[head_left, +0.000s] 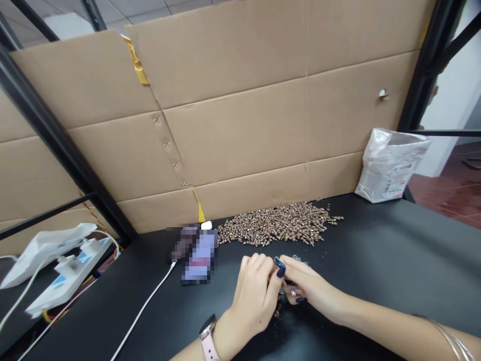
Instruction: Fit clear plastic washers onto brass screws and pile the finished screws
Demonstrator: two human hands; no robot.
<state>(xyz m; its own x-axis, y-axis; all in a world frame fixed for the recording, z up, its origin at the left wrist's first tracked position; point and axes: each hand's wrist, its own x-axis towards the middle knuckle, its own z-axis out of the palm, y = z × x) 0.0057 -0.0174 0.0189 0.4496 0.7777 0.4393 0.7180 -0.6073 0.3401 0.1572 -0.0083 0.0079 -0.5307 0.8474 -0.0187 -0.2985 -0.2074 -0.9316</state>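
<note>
My left hand (255, 296) and my right hand (310, 287) meet above the black work surface (379, 245), fingertips pinched together around a small metal fastener (281, 293) that is mostly hidden by my fingers. A few loose pieces lie just below my hands. Farther back, a broad heap of small copper-coloured fasteners (274, 224) spreads across the surface. Several small silvery rings (299, 259) lie just beyond my right hand. My left wrist wears a pink-strapped watch, and my right wrist wears thin bangles.
A pixelated phone (199, 255) lies left of the heap, with a white cable (145, 311) running toward me. A white power strip (69, 273) sits at the left. A grey-white plastic bag (391, 165) stands at the far right, against a cardboard wall (233, 130).
</note>
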